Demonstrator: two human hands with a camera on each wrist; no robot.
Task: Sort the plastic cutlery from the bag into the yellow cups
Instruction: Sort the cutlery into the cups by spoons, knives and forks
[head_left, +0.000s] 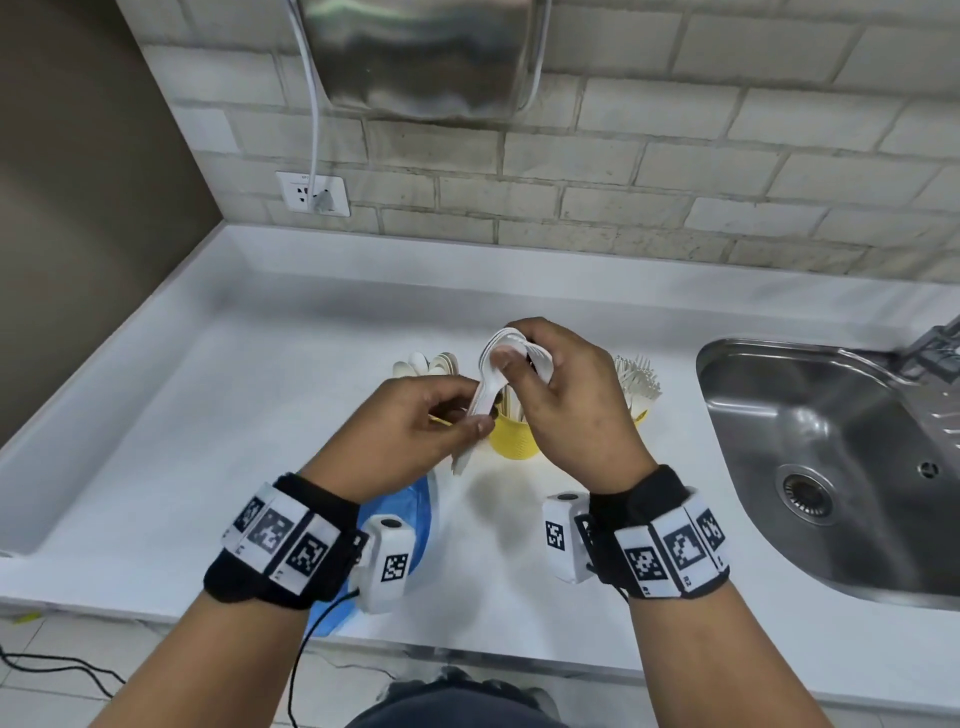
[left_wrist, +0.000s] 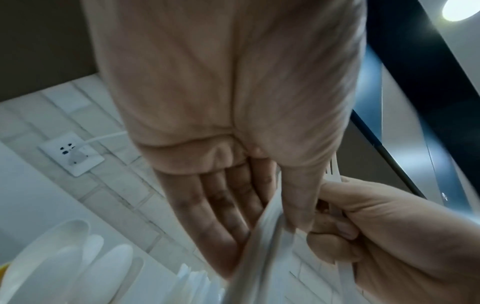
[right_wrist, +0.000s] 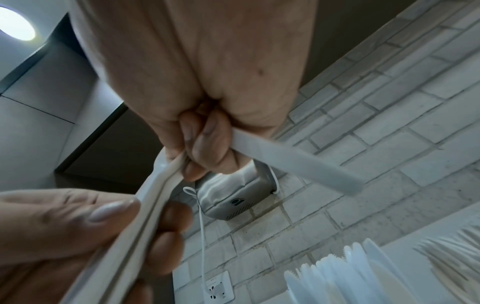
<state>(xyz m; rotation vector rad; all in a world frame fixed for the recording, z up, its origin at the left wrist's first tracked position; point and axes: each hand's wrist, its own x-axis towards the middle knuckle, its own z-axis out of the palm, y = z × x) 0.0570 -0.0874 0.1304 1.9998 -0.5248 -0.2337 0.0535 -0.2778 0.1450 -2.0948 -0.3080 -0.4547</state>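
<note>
At centre frame in the head view, the left hand pinches the handles of a bundle of white plastic spoons, and the right hand has its fingers curled round the bowl ends and further white cutlery, all held above the yellow plastic cups on the white desk. The blue plastic bag lies below the left wrist. In my judgement, the spoons should be separated cleanly from the mixed handful before lowering them, handles first, into the left-hand cup already holding spoons.

Bright, even light; blurred wrist views
</note>
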